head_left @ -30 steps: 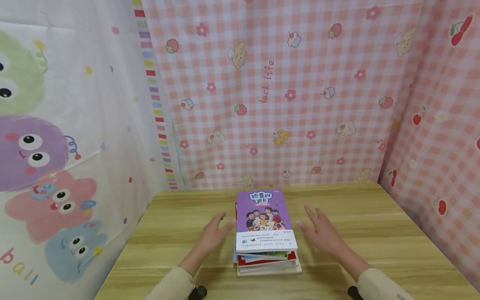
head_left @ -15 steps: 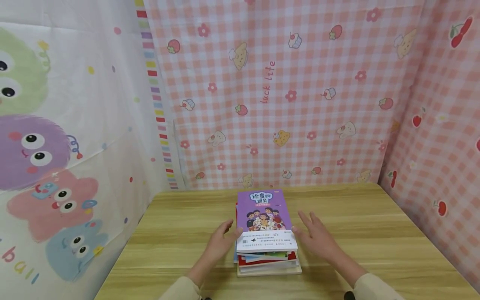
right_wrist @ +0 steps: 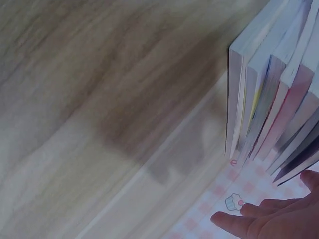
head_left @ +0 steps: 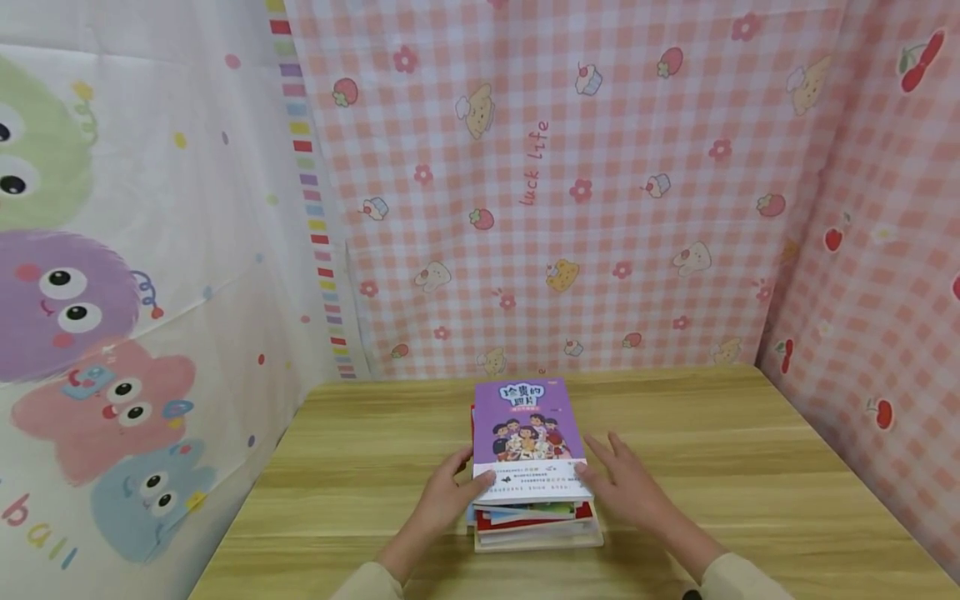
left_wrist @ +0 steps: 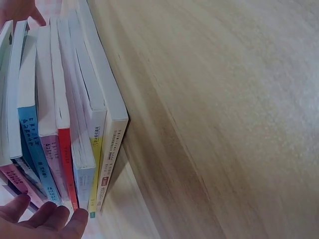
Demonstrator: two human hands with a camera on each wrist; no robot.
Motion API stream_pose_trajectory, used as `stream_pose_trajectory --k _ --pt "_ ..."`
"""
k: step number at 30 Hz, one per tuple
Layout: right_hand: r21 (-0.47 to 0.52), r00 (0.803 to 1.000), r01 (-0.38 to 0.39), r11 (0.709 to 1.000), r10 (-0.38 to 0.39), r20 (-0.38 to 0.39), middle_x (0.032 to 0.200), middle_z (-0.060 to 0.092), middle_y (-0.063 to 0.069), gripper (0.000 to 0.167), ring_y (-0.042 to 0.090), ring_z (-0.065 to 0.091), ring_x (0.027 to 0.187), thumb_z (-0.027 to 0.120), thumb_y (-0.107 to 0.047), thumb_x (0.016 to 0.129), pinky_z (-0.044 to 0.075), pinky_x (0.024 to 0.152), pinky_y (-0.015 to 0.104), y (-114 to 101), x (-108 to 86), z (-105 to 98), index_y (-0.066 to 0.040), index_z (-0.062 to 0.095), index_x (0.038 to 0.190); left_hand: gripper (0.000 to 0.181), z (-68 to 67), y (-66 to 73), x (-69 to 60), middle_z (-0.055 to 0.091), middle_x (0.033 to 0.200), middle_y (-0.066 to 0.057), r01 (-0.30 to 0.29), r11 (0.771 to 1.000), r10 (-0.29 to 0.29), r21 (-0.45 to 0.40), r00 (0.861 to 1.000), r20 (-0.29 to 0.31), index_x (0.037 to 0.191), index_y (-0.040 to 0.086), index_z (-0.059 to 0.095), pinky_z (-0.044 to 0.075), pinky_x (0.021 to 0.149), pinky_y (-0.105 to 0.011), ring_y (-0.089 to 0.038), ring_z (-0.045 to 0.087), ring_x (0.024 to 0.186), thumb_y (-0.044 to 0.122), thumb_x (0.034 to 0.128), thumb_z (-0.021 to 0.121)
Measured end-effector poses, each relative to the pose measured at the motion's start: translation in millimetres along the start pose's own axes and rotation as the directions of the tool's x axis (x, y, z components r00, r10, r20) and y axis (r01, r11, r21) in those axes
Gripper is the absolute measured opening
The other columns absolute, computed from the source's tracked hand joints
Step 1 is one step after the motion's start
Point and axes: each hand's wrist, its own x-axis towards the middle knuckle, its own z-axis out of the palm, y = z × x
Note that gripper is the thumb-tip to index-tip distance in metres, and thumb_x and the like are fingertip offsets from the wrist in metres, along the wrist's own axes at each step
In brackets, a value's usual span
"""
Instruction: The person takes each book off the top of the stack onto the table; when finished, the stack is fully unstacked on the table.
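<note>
Purple covers the top book (head_left: 525, 425), which lies face up on the stack (head_left: 536, 537), a white band (head_left: 532, 483) crossing its near part. That stack stands on the wood-grain surface (head_left: 697, 433), between your hands. At its left side, your left hand (head_left: 448, 496) has its grip spread, thumb over the band and fingers beside the spines; I cannot tell whether those fingers touch them. At its right side, your right hand (head_left: 628, 487) also has a spread grip, thumb at the band's edge and fingers straight, pointing past the stack's side. Within the stack, a blue book (left_wrist: 41, 154) lies above a red book (left_wrist: 68, 167), and a cream book (left_wrist: 110, 159) forms its base. Behind the stack hangs checked cloth (head_left: 637, 150); well to its left, white cloth (head_left: 225, 208).
</note>
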Motion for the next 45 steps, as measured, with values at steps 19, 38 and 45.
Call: stream_pose_trajectory --k 19,38,45 --pt "0.004 0.999 0.043 0.999 -0.043 0.008 0.159 0.013 0.029 0.065 0.055 0.020 0.140 0.035 -0.051 0.106 0.019 0.108 0.072 -8.1 -2.7 7.3 -0.009 0.031 0.155 0.065 -10.6 3.9 0.9 0.046 0.143 -0.030 0.019 0.999 -0.019 -0.032 0.999 0.029 0.143 -0.007 0.045 0.037 0.105 -0.061 -0.048 0.042 0.131 0.028 0.0940 0.070" --pt "0.133 1.000 -0.010 0.991 0.012 -0.016 0.156 0.027 0.028 0.049 0.049 0.025 0.141 0.042 -0.029 0.108 0.022 0.110 0.068 2.0 -3.5 6.0 -0.008 0.041 0.151 0.054 -20.5 -4.0 9.5 0.054 0.133 -0.030 0.083 0.991 -0.082 -0.107 0.997 0.015 0.135 -0.014 0.049 0.036 0.108 -0.055 -0.046 0.047 0.127 0.013 0.0925 0.068" --pt "0.164 1.000 0.016 0.986 -0.017 0.003 0.147 0.044 0.027 0.048 0.048 0.038 0.135 0.058 -0.019 0.101 0.029 0.109 0.063 17.2 -5.9 11.8 -0.002 0.048 0.145 0.052 -24.1 -5.9 8.2 0.054 0.133 -0.030 0.101 0.983 -0.102 -0.153 0.995 0.000 0.135 -0.015 0.048 0.039 0.107 -0.053 -0.043 0.049 0.125 0.007 0.0916 0.067"
